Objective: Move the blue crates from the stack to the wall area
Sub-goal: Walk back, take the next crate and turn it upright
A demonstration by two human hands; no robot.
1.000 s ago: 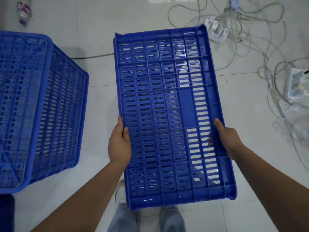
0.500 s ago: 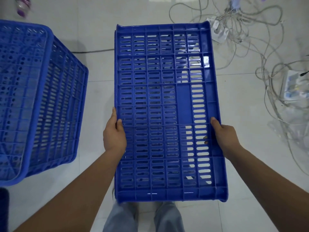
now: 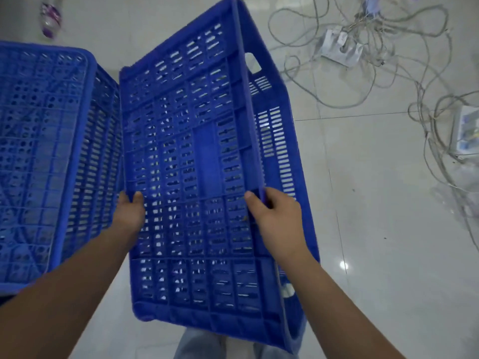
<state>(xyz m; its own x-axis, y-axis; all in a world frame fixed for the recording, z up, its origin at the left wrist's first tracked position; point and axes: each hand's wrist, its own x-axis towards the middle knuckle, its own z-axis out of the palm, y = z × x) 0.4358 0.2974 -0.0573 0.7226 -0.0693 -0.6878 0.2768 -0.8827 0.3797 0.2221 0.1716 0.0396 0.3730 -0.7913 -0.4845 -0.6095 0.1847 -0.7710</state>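
Above the tiled floor (image 3: 375, 229), a blue crate (image 3: 197, 177) hangs tilted, its right side raised. Left hand (image 3: 129, 216) and right hand (image 3: 277, 218) each clasp a long edge. Another crate (image 3: 46, 151) stands just beside it, left.

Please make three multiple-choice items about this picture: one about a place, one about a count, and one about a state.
1. Where do the tangled cables lie?
A. on the floor to the person's right
B. inside the held crate
C. on top of the left crate

2. How many blue crates are in view?
A. one
B. two
C. four

3. How is the held crate carried?
A. flat in one hand
B. tilted, gripped by both hands
C. resting on the floor

Answers: 1 A, the cables spread over the tiles at right. 2 B, the left crate and the held one. 3 B, the left hand and right hand grip its edges.
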